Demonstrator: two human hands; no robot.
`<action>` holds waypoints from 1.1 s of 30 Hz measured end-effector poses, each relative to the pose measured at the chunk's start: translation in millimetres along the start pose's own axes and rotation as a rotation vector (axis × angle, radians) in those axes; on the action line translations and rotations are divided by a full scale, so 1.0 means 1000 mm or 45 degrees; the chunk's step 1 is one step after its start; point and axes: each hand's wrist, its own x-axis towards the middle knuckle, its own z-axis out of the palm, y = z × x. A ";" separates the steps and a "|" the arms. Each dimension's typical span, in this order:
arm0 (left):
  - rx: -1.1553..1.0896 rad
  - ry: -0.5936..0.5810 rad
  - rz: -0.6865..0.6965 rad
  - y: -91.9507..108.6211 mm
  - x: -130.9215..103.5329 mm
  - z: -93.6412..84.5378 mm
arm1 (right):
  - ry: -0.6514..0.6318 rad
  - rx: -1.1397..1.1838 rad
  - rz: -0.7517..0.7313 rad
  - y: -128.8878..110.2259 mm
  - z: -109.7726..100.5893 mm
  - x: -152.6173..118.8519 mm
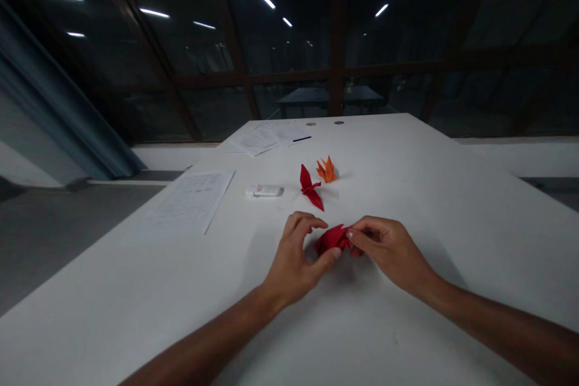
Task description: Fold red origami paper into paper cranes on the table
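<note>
A partly shaped piece of red origami paper [331, 239], perhaps a crane, is between my hands just above or on the white table. My left hand [296, 259] curves around its left side, the thumb pressed on the near edge and the index finger arched by the far edge. At its right end, the thumb and index finger of my right hand [384, 245] pinch a pointed part. Those fingertips hide some of the paper. Beyond my hands lies a finished red origami crane [310, 188] with its wings spread. Close behind it stands an orange origami crane [327, 170].
A white packet-like item [265, 190] lies left of the cranes. Printed sheets [190, 199] rest along the left table edge, with more papers [266, 137] and a black pen [302, 139] farther back. Two small round objects [339, 123] sit at the far edge, before dark windows.
</note>
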 end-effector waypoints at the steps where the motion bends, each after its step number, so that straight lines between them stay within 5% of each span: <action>1: -0.007 -0.023 0.007 0.000 0.000 0.000 | 0.000 -0.014 -0.010 -0.001 0.000 0.000; 5: -0.067 -0.106 -0.033 -0.001 0.002 -0.001 | -0.021 -0.064 -0.097 -0.003 0.001 -0.002; 16: -0.143 -0.032 -0.160 -0.001 -0.001 0.000 | -0.078 0.041 -0.062 0.004 0.004 -0.001; 25: -0.666 0.245 -0.391 -0.037 0.011 -0.005 | 0.184 0.434 0.253 0.019 -0.003 0.014; 33: -0.650 0.331 -0.408 -0.041 0.017 -0.012 | 0.250 0.601 0.409 0.022 -0.006 0.015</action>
